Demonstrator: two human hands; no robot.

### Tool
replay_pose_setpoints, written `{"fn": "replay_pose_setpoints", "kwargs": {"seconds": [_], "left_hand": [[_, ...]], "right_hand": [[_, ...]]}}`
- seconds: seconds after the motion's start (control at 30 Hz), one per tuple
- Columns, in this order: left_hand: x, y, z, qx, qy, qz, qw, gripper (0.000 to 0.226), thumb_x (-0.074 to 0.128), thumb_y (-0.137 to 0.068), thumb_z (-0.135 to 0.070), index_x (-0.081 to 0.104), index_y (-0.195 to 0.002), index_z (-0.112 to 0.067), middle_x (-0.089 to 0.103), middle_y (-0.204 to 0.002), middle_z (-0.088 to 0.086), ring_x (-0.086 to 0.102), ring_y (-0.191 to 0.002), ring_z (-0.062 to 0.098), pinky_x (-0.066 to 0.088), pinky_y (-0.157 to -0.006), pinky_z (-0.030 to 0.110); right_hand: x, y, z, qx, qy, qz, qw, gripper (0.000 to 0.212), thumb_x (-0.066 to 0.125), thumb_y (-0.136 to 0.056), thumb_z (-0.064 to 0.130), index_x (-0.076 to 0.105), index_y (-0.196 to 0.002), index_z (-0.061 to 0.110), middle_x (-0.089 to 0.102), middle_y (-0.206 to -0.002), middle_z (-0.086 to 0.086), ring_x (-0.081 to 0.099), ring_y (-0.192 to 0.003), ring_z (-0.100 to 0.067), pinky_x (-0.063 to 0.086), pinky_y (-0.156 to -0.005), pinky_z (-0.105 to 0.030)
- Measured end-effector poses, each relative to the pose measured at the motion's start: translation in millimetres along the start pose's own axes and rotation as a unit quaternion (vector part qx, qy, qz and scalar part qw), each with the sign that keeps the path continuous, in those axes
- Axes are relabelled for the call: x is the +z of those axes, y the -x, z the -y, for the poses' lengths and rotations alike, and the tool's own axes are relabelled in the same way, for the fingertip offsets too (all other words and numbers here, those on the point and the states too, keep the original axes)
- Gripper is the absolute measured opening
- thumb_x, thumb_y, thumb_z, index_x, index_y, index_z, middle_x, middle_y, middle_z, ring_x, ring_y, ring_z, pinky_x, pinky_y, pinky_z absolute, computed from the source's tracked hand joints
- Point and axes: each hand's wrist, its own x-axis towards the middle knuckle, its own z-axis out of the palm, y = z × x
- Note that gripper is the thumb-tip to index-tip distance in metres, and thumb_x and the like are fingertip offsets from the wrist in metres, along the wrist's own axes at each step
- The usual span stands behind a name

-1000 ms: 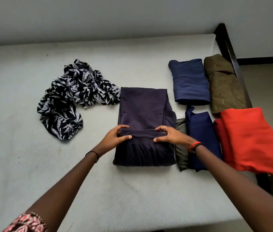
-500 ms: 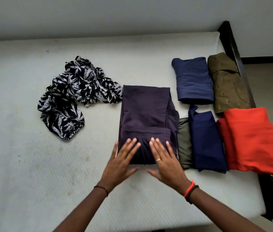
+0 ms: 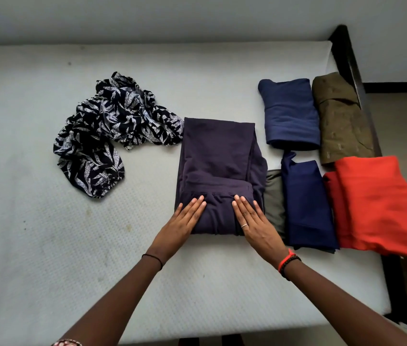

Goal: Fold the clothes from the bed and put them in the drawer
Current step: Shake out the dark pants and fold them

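A dark purple garment [image 3: 218, 156] lies folded in the middle of the white mattress [image 3: 47, 245]. My left hand [image 3: 181, 224] lies flat on its near left corner, fingers straight. On the near right corner my right hand [image 3: 253, 222] lies flat too, a ring on one finger. Left of the purple piece sits a crumpled black-and-white leaf-print garment [image 3: 107, 131], unfolded. To the right are folded pieces: a blue one [image 3: 291, 113], an olive-brown one [image 3: 340, 121], a navy one [image 3: 306, 203], a grey-green one [image 3: 274, 198] partly under it, and a red-orange one [image 3: 374, 208].
The dark wooden bed frame [image 3: 352, 68] runs along the right side of the mattress, with floor beyond it. A pale wall stands behind the bed. The red-orange piece overhangs the mattress edge at the right. No drawer shows in view.
My hands let go of the purple garment's folded-over near edge, flattened on it, then slid apart toward its near corners. The fold now lies flat.
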Motion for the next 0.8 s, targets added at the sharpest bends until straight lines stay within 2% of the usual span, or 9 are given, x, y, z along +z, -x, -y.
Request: {"fn": "replay_pose_setpoints", "kwargs": {"seconds": [0.07,0.17,0.27,0.37,0.47,0.63,0.7,0.77,0.8], "left_hand": [[-9.2,-1.5,2.4,0.007,0.007,0.014,1.0,0.081,0.024,-0.072,0.012,0.015,-0.15,-0.009,0.017,-0.157,0.005,0.019,-0.143,0.021,0.03,-0.111,0.041],[-17.4,-1.0,6.3,0.015,0.041,0.046,0.998,0.093,0.048,-0.069,0.017,0.01,-0.15,-0.009,0.014,-0.158,0.005,0.014,-0.144,0.022,0.021,-0.112,0.039],[-24.0,5.3,4.5,0.03,0.091,0.069,0.993,0.095,0.051,-0.078,0.012,-0.005,-0.149,-0.014,-0.007,-0.157,-0.001,-0.006,-0.144,0.018,0.009,-0.117,0.036],[-45.6,14.5,-3.4,0.033,0.148,0.155,0.976,0.084,0.043,-0.085,0.005,-0.012,-0.147,-0.016,-0.021,-0.151,-0.007,-0.018,-0.139,0.011,0.004,-0.119,0.034],[-63.4,26.1,-10.1,0.033,0.205,0.267,0.941,0.08,0.041,-0.087,0.002,-0.009,-0.149,-0.013,-0.014,-0.156,-0.003,-0.012,-0.144,0.011,-0.001,-0.117,0.028],[-90.7,28.7,-9.1,0.003,0.253,0.423,0.87,0.076,0.046,-0.09,-0.007,0.003,-0.152,-0.021,0.015,-0.158,-0.001,0.019,-0.144,0.013,0.013,-0.111,0.013],[-99.0,25.2,-6.8,-0.02,0.261,0.46,0.848,0.073,0.048,-0.09,-0.012,0.011,-0.151,-0.027,0.055,-0.129,0.003,0.059,-0.109,0.015,0.041,-0.089,0.011],[-107.7,17.2,-3.7,-0.045,0.299,0.455,0.837,0.069,0.05,-0.087,-0.009,0.024,-0.148,-0.027,0.06,-0.079,-0.003,0.056,-0.057,0.001,0.045,-0.056,0.011],[-110.1,11.1,0.8,-0.052,0.318,0.441,0.838,0.066,0.052,-0.085,-0.006,0.031,-0.145,-0.023,0.057,-0.073,-0.005,0.052,-0.048,-0.002,0.043,-0.05,0.011]], "right_hand": [[-3.5,0.0,0.5,-0.002,-0.016,0.001,1.0,0.067,0.01,-0.082,-0.013,0.022,-0.147,-0.002,0.014,-0.156,-0.017,0.016,-0.144,-0.029,0.016,-0.113,-0.046],[-13.8,2.9,2.5,0.005,-0.045,0.008,0.999,0.071,0.013,-0.078,-0.016,0.017,-0.148,-0.001,0.011,-0.157,-0.016,0.012,-0.145,-0.028,0.012,-0.114,-0.044],[-21.5,9.6,4.0,0.005,-0.09,0.039,0.995,0.085,0.03,-0.071,-0.02,0.008,-0.15,0.002,0.007,-0.158,-0.015,0.006,-0.146,-0.027,0.005,-0.115,-0.042],[-22.9,24.5,4.7,-0.02,-0.151,0.091,0.984,0.101,0.04,-0.069,-0.019,-0.017,-0.148,0.011,-0.004,-0.158,-0.011,-0.015,-0.145,-0.018,-0.001,-0.118,-0.039],[-39.0,38.9,8.3,-0.05,-0.227,0.178,0.956,0.091,0.037,-0.085,-0.008,-0.031,-0.137,0.02,-0.028,-0.151,0.002,-0.031,-0.138,-0.009,-0.007,-0.118,-0.029],[-73.0,42.3,9.4,0.003,-0.401,0.345,0.849,0.079,0.044,-0.09,0.002,-0.007,-0.15,0.011,-0.005,-0.156,0.005,-0.003,-0.142,-0.002,-0.001,-0.11,-0.009],[-83.4,37.6,5.3,0.015,-0.406,0.379,0.831,0.077,0.046,-0.09,0.006,0.001,-0.151,0.015,0.012,-0.158,-0.001,0.017,-0.143,-0.01,0.012,-0.108,-0.008],[-94.8,26.5,-3.6,0.022,-0.406,0.395,0.824,0.073,0.047,-0.089,0.008,0.011,-0.151,0.022,0.049,-0.136,-0.011,0.055,-0.114,-0.019,0.038,-0.09,-0.013],[-98.5,19.6,-10.2,0.038,-0.423,0.394,0.815,0.071,0.046,-0.088,0.007,0.018,-0.15,0.026,0.06,-0.11,-0.012,0.061,-0.087,-0.017,0.045,-0.074,-0.017]]}}
